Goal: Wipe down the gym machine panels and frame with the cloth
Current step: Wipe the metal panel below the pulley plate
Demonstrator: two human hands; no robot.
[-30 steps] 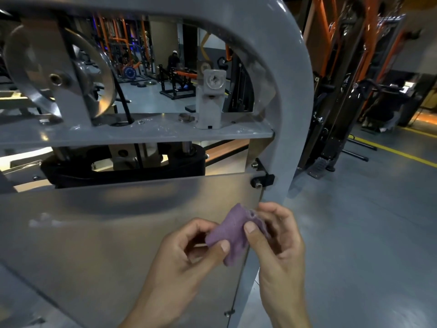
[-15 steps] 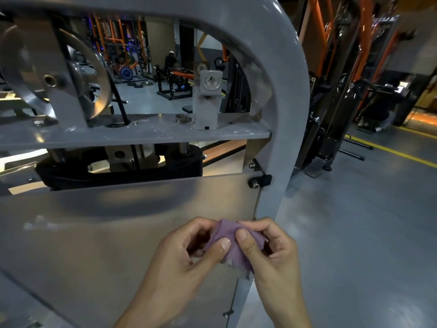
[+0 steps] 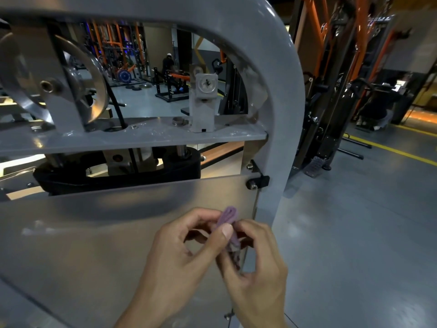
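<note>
Two surfaces awaiting the wipe: grey frame arching from 12 to 3 o'clock, steel panel filling 9 through 6. Both hands at 6 o'clock, left hand and right hand pinching the purple cloth, bunched narrow between the fingertips, clear of the metal. Likely refolding; next, flatten and press onto panel.

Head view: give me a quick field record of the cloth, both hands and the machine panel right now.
cloth: purple cloth, bunched into a narrow fold, off the machine
left hand: left hand pinches the cloth with its thumb
right hand: right hand grips the cloth's lower part
panel: metal panel, behind the hands, pale smudge at left
frame: grey frame, curved upright right of the panel
wiping contact: none visible
</note>
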